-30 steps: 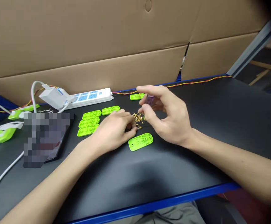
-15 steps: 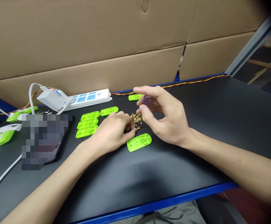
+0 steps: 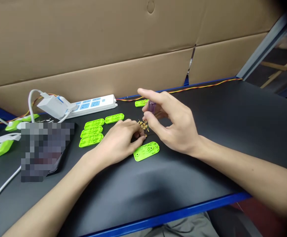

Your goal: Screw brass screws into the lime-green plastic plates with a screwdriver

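Note:
My right hand (image 3: 176,123) is closed around a small purple translucent piece (image 3: 151,107), perhaps a tool's handle, held above the table with the index finger stretched out. What kind of thing it is I cannot make out. Below it lies a small heap of brass-coloured metal parts (image 3: 142,124). My left hand (image 3: 123,138) rests at the heap's left side, thumb and fingers pinched together by a small brass piece; what is between the fingertips is hidden. Just in front of the left thumb lies a bright green plastic shell (image 3: 146,151), its ribbed inside facing up.
Several more green shells (image 3: 91,131) lie left of my left hand, and another green shell (image 3: 141,103) lies behind the heap. A white power strip (image 3: 94,105) with plugged-in chargers stands along the cardboard wall (image 3: 96,39). A dark, pixelated flat object (image 3: 47,148) lies at left.
The camera view has shifted slightly. My right hand has moved a little left and up with the purple piece; my left hand stays at the brass parts.

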Available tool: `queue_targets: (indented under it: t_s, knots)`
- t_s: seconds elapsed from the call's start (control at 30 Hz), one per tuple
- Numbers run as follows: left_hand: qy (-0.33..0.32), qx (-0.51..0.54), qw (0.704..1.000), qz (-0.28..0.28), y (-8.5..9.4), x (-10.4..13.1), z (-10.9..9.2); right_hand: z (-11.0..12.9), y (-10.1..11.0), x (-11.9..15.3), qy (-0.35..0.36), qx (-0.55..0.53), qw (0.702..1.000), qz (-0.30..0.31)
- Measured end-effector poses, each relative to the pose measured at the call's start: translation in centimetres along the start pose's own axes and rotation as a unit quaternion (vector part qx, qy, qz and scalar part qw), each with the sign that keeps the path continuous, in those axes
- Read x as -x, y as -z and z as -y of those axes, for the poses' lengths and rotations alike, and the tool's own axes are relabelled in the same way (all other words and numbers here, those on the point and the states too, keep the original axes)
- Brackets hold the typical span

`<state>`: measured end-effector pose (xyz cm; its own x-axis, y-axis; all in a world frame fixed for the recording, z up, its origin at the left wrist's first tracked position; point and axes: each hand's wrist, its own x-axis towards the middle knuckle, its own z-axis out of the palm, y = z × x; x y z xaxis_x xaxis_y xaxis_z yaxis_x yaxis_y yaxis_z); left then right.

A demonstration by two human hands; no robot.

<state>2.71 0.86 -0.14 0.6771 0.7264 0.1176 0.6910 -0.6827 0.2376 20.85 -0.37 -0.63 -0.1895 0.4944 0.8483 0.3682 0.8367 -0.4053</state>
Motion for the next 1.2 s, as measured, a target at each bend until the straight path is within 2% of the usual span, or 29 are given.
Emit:
queue_targets:
  t_s: [0.67, 0.8, 0.97, 1.2]
  knots:
    - [0.007, 0.005, 1.000, -0.009, -0.22, -0.19, -0.19, -0.24, -0.08, 0.14, -0.009, 0.012, 1.000, 0.005]
    - [-0.002, -0.004, 1.000, -0.021, -0.43, -0.20, 0.00, 0.11, -0.01, -0.04, -0.030, 0.012, 0.999, -0.003]
    - [-0.016, 0.017, 0.999, -0.031, -0.57, -0.19, 0.31, 0.52, -0.01, -0.12, -0.022, -0.005, 1.000, 0.012]
    - [0.026, 0.039, 0.999, 0.005, -0.01, -0.20, -0.22, 0.13, -0.12, 0.09, -0.015, 0.012, 1.000, -0.002]
